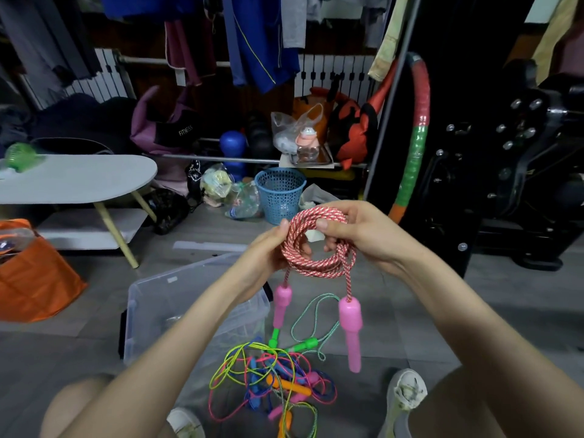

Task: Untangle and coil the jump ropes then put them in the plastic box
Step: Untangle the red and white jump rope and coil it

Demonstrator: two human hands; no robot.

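Grey floor (410, 298), a white oval table (79, 181) at left, clothes (259, 42) hanging behind.

The bare left forearm (189, 327) and right forearm (442, 305) reach up from the lower corners and meet in the middle, wrists nearly level. The left hand (268, 251) curls round the left side of the red-and-white rope coil (316, 267), its thumb laid up along the strands and its fingertips showing inside the loop. The right hand (357, 235) grips the top right of the coil, thumb pressed across the front, fingers wrapped over and behind
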